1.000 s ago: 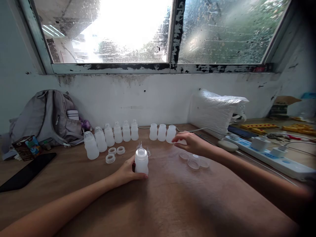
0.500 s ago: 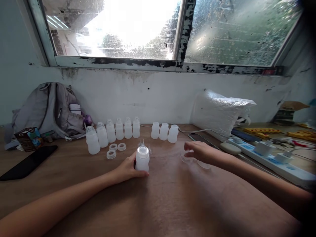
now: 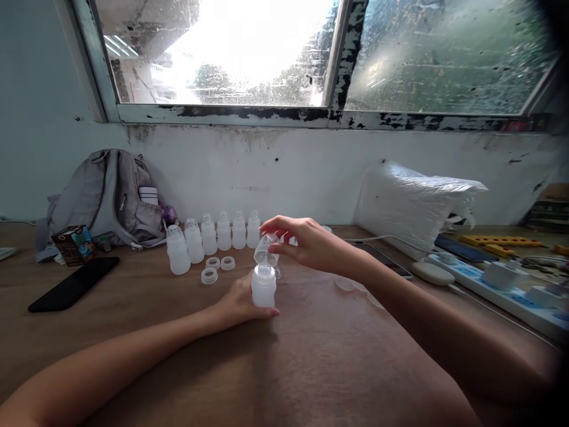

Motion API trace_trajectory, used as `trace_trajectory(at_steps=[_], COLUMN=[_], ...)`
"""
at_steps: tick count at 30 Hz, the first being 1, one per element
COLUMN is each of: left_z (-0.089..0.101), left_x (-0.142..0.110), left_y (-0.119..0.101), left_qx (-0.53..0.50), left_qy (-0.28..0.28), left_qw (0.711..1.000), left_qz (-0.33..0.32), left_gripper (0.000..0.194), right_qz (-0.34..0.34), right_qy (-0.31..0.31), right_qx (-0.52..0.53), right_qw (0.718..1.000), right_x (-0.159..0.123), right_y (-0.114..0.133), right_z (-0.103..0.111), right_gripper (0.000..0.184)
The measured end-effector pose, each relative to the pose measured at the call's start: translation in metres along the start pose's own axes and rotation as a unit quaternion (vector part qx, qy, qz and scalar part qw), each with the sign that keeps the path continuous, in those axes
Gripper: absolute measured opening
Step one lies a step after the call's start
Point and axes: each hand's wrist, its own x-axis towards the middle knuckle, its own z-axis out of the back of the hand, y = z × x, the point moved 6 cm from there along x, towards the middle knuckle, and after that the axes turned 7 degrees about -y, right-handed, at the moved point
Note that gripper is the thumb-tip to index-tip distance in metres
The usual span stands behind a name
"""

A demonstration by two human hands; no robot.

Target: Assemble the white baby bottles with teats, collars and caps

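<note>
My left hand (image 3: 242, 301) is wrapped round a frosted baby bottle (image 3: 264, 289) that stands upright on the table, with a white collar ring on its neck. Just above that bottle, my right hand (image 3: 296, 240) holds a clear dome cap (image 3: 265, 252) between thumb and fingers. The cap is tilted and apart from the bottle. Behind my left hand lie several loose collar rings (image 3: 209, 275). A row of capped bottles (image 3: 208, 235) stands at the back left. More bottles behind my right hand are mostly hidden. Other clear caps (image 3: 344, 284) lie under my right forearm.
A grey backpack (image 3: 106, 196), a small carton (image 3: 75, 244) and a black phone (image 3: 73, 284) are at the left. To the right are a white plastic package (image 3: 409, 207), another phone (image 3: 384, 261), a round pale object (image 3: 433, 273) and a power strip (image 3: 502, 287) with plugs.
My right hand has picked up a clear cap from the right side of the table and carried it left to above the bottle. My left hand keeps its hold. The view has shifted slightly.
</note>
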Motion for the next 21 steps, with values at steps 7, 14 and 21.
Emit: trace_trajectory(at_steps=[7, 14, 21], left_z=[-0.002, -0.005, -0.005], left_x=[0.000, 0.001, 0.001], left_y=[0.001, 0.002, 0.000], left_qx=[0.001, -0.005, -0.011], left_qy=[0.010, 0.015, 0.023], left_qw=[1.000, 1.000, 1.000], left_qz=[-0.003, 0.005, 0.008], left_gripper=[0.048, 0.049, 0.048], right_qz=[-0.007, 0.005, 0.025], right_qy=[0.082, 0.100, 0.121], right_qx=[-0.018, -0.014, -0.042], right_qw=[0.996, 0.995, 0.991], right_x=[-0.002, -0.004, -0.002], right_y=[-0.003, -0.007, -0.008], right_z=[-0.014, -0.023, -0.027], right_gripper=[0.022, 0.022, 0.019])
